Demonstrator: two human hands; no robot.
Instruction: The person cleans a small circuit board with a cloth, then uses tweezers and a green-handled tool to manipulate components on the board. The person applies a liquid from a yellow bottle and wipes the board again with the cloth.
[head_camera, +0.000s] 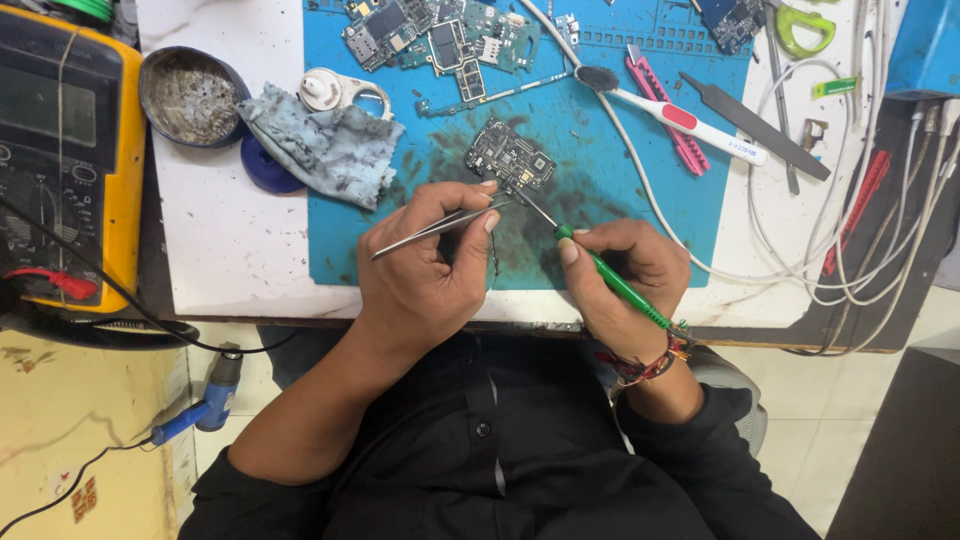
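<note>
My left hand (425, 262) and right hand (625, 275) rest side by side on the near edge of the blue rubber work mat (620, 215). The small dark circuit board (510, 160) lies on the mat just beyond my fingertips. The crumpled grey cloth (320, 148) overlaps the mat's left edge; farther left sits the round metal tin (190, 95), then the yellow multimeter (70, 150). The white-handled brush (680, 118) lies to the board's right.

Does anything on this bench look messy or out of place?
Yes: the blue mat is smeared with dark grime around the small circuit board. A stained grey rag lies crumpled, overhanging its left edge.
</note>
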